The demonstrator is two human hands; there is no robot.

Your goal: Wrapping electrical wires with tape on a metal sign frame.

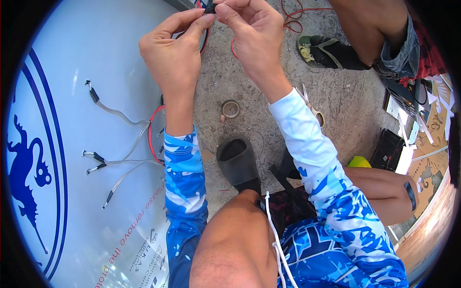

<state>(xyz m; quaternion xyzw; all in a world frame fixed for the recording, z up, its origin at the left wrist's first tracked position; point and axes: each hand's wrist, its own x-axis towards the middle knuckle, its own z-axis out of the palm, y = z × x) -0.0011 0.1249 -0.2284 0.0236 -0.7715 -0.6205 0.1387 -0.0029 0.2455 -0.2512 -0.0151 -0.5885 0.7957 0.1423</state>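
Observation:
Both hands meet at the top edge of the view, fingertips pinched together. My left hand point(174, 57) grips a small black-taped wire point(210, 7) between thumb and forefinger. My right hand point(257, 41) pinches the same black piece from the other side. Red wire point(206, 41) hangs down behind the left fingers, partly hidden by them. Beside my left forearm, a white panel with blue printing point(125, 57) carries several grey wires point(117, 111) with black-taped, bare ends. A loop of red cable point(150, 132) runs among them, partly under my sleeve.
A roll of tape point(231, 109) lies on the concrete floor between my arms. Scissors point(317, 115) rest beside my right forearm. Another person's sandalled foot point(336, 53) is at upper right. A black case point(388, 150) and paper scraps lie at right; thin red wire point(294, 19) curls on the floor.

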